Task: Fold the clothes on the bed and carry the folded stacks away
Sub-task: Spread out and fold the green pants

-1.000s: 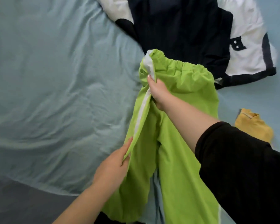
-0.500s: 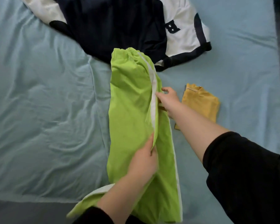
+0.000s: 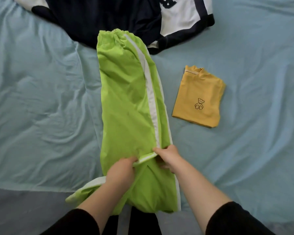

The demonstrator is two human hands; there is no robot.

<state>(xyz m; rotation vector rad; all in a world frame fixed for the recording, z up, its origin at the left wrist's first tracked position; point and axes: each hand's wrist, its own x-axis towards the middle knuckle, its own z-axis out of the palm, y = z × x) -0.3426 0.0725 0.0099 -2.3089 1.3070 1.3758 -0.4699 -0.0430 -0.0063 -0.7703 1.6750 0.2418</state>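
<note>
Lime-green trousers with a white side stripe lie lengthwise down the middle of the bed, folded leg over leg, waistband at the far end. Their lower legs hang over the near bed edge. My left hand and my right hand both pinch the striped fabric low on the legs, a short span apart, lifting a fold. A folded yellow shirt with a small bear drawing lies to the right of the trousers.
A dark navy and white jacket lies spread at the far end, its hem under the trousers' waistband. The light blue sheet is wrinkled on the left. The near bed edge runs along the bottom, grey floor below it.
The trousers' left leg has been folded over onto the right. Both hands slid down from the waist and thigh to the lower legs. The view has shifted and shows the whole yellow shirt.
</note>
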